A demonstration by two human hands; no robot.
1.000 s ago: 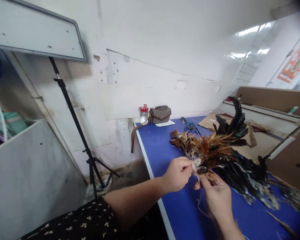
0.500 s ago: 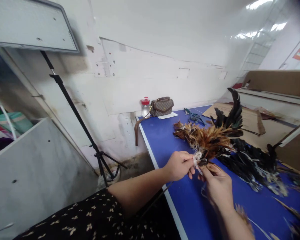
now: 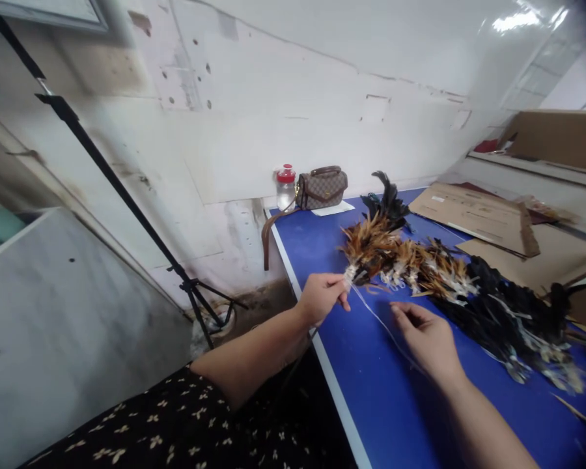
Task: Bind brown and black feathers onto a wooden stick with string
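Feather bundle (image 3: 359, 251) pinched at its wrapped end, with a strand running off to the right

The pale wrapped end (image 3: 350, 272) is gripped narrowly between the thumb and fingers of the left hand (image 3: 323, 298), above the blue table (image 3: 385, 404) and near its left edge. Brown feathers (image 3: 368, 231) are fanned away from that hand, and dark plumes (image 3: 389, 202) are seen beyond them; whether the bundle is resting on the table cannot be told. A thin, clear strand (image 3: 371, 311) is led from the wrapped end down past the right hand (image 3: 430, 339), whose thumb and fingertips are curled near one another. Whether the strand is held there cannot be made out.

For good work, the pinch should be set right at the wrapped end, so that the brown feathers are not allowed to slip or twist. The strand is best drawn with even tension, since slack would probably loosen the hold, and a sharp jerk might snap it or drag feathers out. If turns are laid, they should be placed close together, clear of the fanned part. Care is also called for around the brown tufts (image 3: 410, 257) just beside the bundle and the black feathers (image 3: 508, 306) farther right: either could easily be caught by a strand swept low.
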